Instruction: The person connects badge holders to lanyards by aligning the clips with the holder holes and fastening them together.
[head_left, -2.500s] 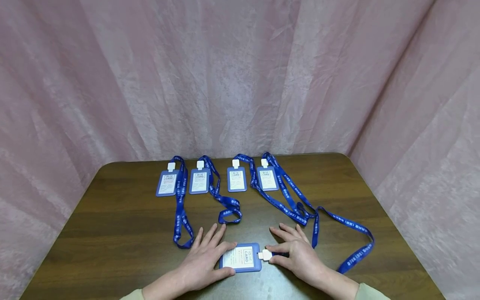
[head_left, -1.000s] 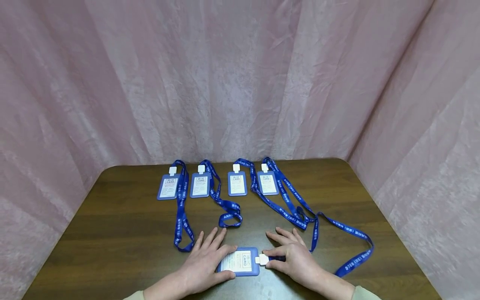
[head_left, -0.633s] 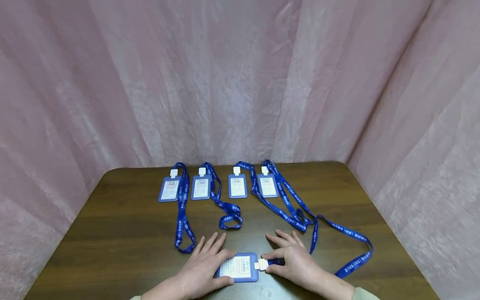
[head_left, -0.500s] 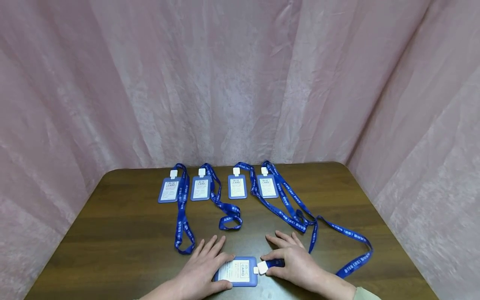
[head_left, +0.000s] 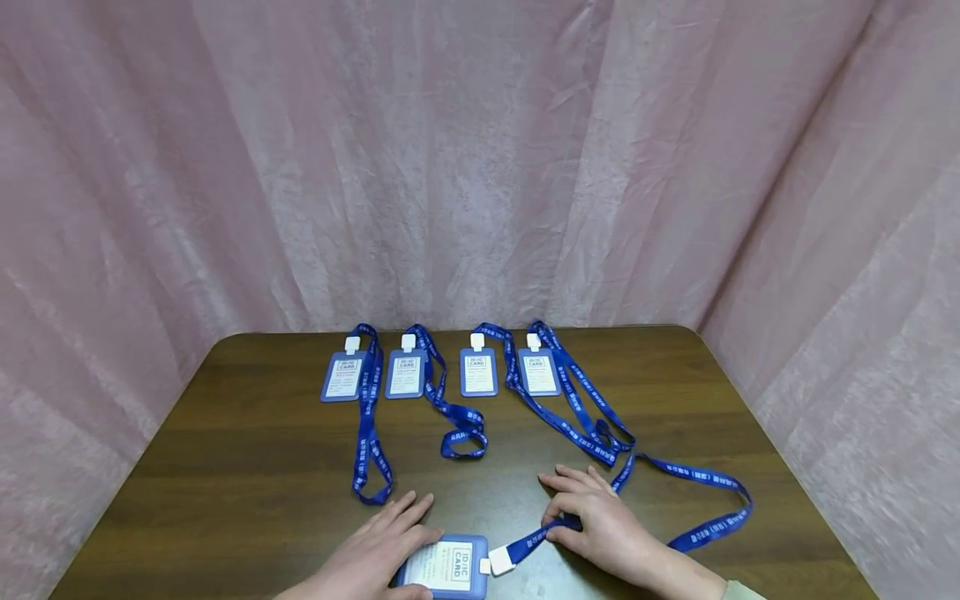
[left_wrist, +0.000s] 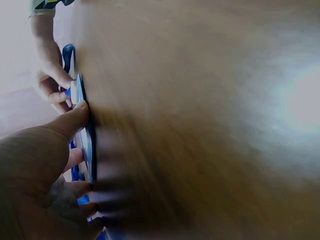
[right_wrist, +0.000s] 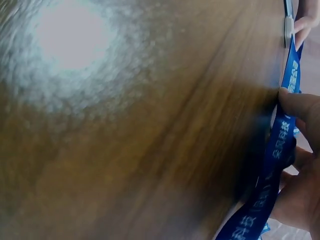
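Observation:
A blue-framed ID badge holder [head_left: 450, 568] lies sideways near the front of the table, a printed card inside. My left hand [head_left: 375, 546] grips its left part between thumb and index finger, one on each long edge; the other fingers spread over the wood. From the holder's right end a white clip [head_left: 501, 561] joins it to a blue lanyard [head_left: 528, 543] with white lettering. Thumb and index finger of my right hand [head_left: 606, 527] pinch that strap a short way beyond the clip, seen also in the right wrist view on the lanyard [right_wrist: 280, 142].
Several similar badges, including the leftmost badge [head_left: 343, 375] and the rightmost badge [head_left: 539, 372], lie in a row along the back of the wooden table [head_left: 247, 467]. Their lanyards trail forward. A loose strap loop [head_left: 720, 527] curves at the right. Pink curtains [head_left: 465, 167] stand behind.
The left hand and badge holder have shifted toward the front left. My right hand's pinch has gone from beside the clip to further along the strap, now stretched diagonally between clip and fingers.

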